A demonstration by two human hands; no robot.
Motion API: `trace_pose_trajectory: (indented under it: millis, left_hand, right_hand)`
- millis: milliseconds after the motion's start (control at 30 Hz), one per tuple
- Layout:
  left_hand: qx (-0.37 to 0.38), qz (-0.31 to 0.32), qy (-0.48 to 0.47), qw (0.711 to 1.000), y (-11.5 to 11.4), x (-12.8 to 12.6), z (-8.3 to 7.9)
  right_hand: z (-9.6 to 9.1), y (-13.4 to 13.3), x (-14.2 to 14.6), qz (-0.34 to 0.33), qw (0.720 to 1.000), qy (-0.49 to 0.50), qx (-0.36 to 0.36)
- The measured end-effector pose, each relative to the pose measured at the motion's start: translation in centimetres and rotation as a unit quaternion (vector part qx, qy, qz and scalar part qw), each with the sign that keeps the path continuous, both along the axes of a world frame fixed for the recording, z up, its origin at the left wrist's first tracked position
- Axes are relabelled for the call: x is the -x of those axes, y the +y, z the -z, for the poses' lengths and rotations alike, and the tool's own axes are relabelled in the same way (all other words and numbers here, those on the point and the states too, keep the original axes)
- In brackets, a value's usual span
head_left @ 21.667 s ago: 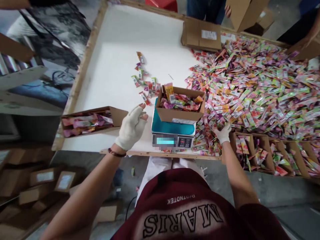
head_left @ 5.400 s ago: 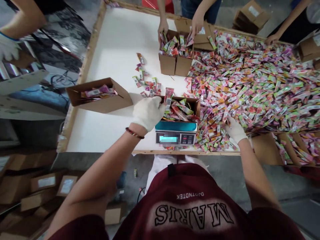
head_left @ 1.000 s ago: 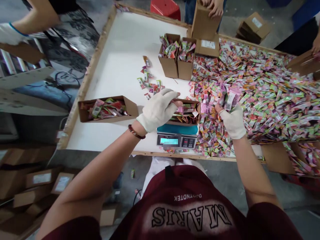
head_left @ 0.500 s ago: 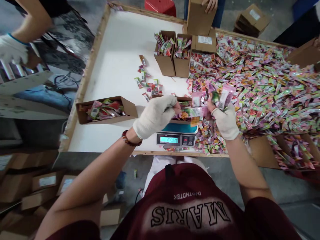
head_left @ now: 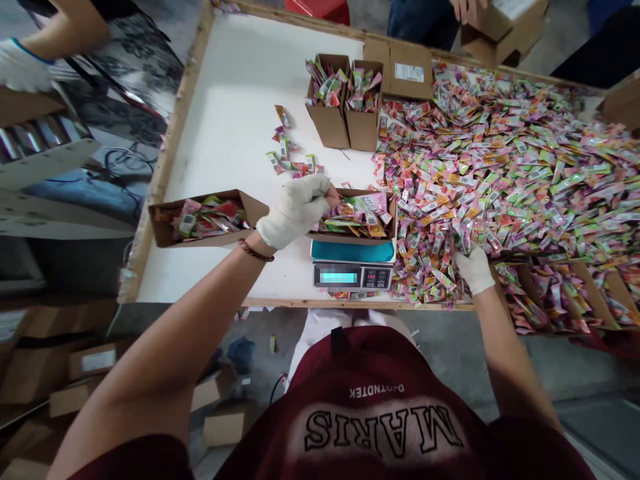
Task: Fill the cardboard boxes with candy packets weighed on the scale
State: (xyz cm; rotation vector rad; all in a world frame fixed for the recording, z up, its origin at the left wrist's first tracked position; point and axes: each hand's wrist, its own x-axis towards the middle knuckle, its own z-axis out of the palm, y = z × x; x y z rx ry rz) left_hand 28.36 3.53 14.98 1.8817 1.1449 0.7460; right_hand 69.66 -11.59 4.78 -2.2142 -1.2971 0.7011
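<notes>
My left hand (head_left: pixel 299 210), in a white glove with bare fingertips, is over the left end of an open carton (head_left: pixel 353 238) of small candy packets (head_left: pixel 367 203). Its fingers are curled in a pinch; what they hold, if anything, is hidden. That carton rests on a digital scale (head_left: pixel 353 263) with a lit, blurred display. My right hand (head_left: pixel 475 270), gloved alike, reaches into the near side of a broad heap of packets (head_left: pixel 500 167). Packets partly cover its fingers, so their grip is unclear.
To the left lies another filled carton (head_left: pixel 257 212). Two upright filled cartons (head_left: pixel 363 133) stand at the back beside a flattened carton (head_left: pixel 400 70). Filled boxes (head_left: pixel 530 287) line the near right edge. A co-worker's gloved hand (head_left: pixel 23 67) is at far left; another person's hand (head_left: pixel 467 10) touches a box.
My right hand has left the carton on the scale and moved right and down into the heap. My left hand has shifted slightly left and up. Across the table, the person's box has moved right.
</notes>
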Motion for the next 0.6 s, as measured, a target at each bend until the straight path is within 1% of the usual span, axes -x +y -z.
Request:
trace_pose_trajectory:
  millis: [100,233,333,400,433,500,533,567,600]
  left_hand:
    - [-0.02,-0.015,-0.017,1.0,-0.3,0.2,-0.9]
    - [-0.024,-0.008,-0.021,0.999,-0.4,-0.1,-1.6]
    - [-0.03,0.012,0.016,0.999,0.2,0.1,-1.5]
    - [-0.039,0.021,0.076,0.996,0.7,0.6,-0.9]
    - [-0.051,0.015,0.112,0.992,0.9,1.0,-0.6]
    - [-0.084,-0.014,0.174,0.981,0.8,2.0,0.2]
    - [-0.101,-0.032,0.19,0.976,0.6,2.6,0.5]
    - [-0.112,-0.048,0.194,0.973,0.2,3.3,0.7]
    - [-0.119,-0.058,0.19,0.973,-0.3,3.9,0.8]
  right_hand:
    - [0.4,-0.5,-0.2,-0.024,0.999,-0.04,0.025]
    - [0.4,-0.3,0.3,-0.057,0.997,-0.053,0.022]
    - [0.4,0.3,0.6,-0.08,0.993,-0.077,0.05]
    - [0.3,0.5,0.4,-0.107,0.985,-0.1,0.087]
    - [0.2,0.3,0.0,-0.123,0.98,-0.121,0.099]
    - [-0.3,-0.7,-1.6,-0.141,0.968,-0.182,0.1]
    - [-0.7,-1.6,-2.7,-0.131,0.962,-0.222,0.093]
    - [-1.1,-2.8,-4.0,-0.104,0.955,-0.264,0.089]
    - [-1.6,-4.2,-5.4,-0.06,0.947,-0.302,0.094]
